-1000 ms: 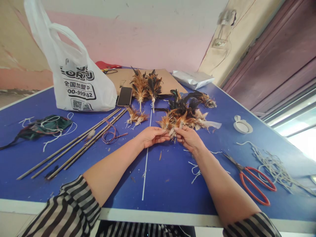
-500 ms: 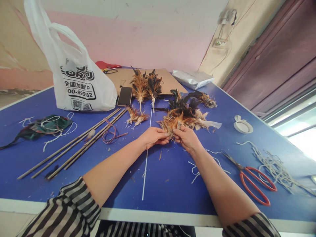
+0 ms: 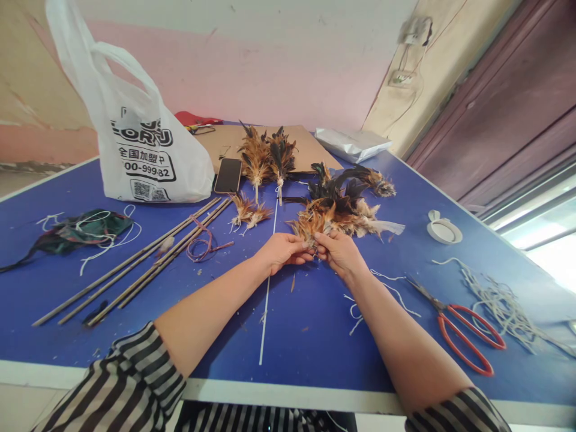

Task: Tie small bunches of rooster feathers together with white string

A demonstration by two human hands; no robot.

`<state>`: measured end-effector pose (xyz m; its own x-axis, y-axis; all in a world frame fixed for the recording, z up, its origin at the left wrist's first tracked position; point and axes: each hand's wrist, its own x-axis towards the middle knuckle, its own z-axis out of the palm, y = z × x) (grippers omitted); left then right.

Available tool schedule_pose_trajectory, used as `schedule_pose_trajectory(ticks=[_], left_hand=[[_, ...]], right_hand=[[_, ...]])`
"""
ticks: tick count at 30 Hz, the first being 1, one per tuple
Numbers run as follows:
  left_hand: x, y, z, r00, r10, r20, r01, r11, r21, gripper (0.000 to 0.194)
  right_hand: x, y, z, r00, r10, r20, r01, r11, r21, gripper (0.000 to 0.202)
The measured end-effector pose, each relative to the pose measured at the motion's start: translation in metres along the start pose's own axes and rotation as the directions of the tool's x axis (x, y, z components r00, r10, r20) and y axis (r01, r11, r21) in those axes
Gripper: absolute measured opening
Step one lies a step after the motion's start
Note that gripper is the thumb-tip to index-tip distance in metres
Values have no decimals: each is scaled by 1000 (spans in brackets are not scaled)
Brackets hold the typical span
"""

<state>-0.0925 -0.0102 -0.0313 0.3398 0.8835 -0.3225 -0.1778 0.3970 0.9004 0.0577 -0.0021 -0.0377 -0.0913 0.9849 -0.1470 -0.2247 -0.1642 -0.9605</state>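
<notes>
My left hand point(image 3: 288, 251) and my right hand point(image 3: 341, 252) meet near the table's middle, both with fingers pinched on the base of a bunch of brown feathers point(image 3: 307, 228). The feather tips point away from me. Right behind it lies a loose pile of black, brown and pale feathers point(image 3: 346, 204), partly overlapped by the bunch. To the left of my hands rest small tied feather bunches point(image 3: 250, 213). Two larger feather bundles point(image 3: 256, 156) with bound stems lie farther back. Under and beside my right forearm are loose white strings point(image 3: 393, 291).
Red-handled scissors point(image 3: 454, 324) and tangled cord point(image 3: 499, 306) lie at right, with a tape roll point(image 3: 443, 230) behind. At left are thin sticks point(image 3: 148, 270), a purple cord point(image 3: 200, 246), dark green cloth point(image 3: 90, 231), a phone point(image 3: 228, 176) and a white plastic bag point(image 3: 153, 150). Cardboard point(image 3: 310, 147) lies at the back.
Both hands stay on the feather bunch and have barely moved. The left fingers have shifted slightly right, closer to the right hand.
</notes>
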Motion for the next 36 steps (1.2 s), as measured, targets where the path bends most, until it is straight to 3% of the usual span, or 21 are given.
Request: schedule_pose_trajectory(ticks=[6, 10, 14, 20, 26, 29, 32, 36], left_hand=[[1, -2, 0, 999, 22, 24, -23, 999, 46, 15], [3, 1, -4, 999, 37, -4, -37, 997, 66, 12], [9, 5, -14, 997, 33, -67, -41, 990, -133, 5], [17, 10, -24, 991, 1, -134, -63, 885, -460, 9], [18, 11, -28, 987, -35, -156, -61, 819, -570, 10], [15, 11, -24, 989, -9, -148, -73, 844, -531, 9], [9, 9, -15, 998, 31, -59, -53, 901, -431, 8], [3, 4, -2, 1000, 14, 24, -6, 946, -323, 7]], right_hand=[[2, 3, 2, 1000, 2, -30, -3, 1000, -26, 32], [3, -2, -3, 999, -17, -41, 19, 999, 44, 31], [6, -8, -12, 997, 15, -80, -4, 991, 132, 31], [9, -13, -19, 991, 66, -118, -38, 973, 227, 27], [11, -19, -30, 976, 12, -219, 60, 946, 319, 26], [6, -23, -28, 989, -5, -150, 48, 956, 289, 27], [-3, -24, -17, 1000, 7, -10, -5, 985, 175, 29], [-9, -18, -3, 997, -59, 41, 58, 998, 4, 30]])
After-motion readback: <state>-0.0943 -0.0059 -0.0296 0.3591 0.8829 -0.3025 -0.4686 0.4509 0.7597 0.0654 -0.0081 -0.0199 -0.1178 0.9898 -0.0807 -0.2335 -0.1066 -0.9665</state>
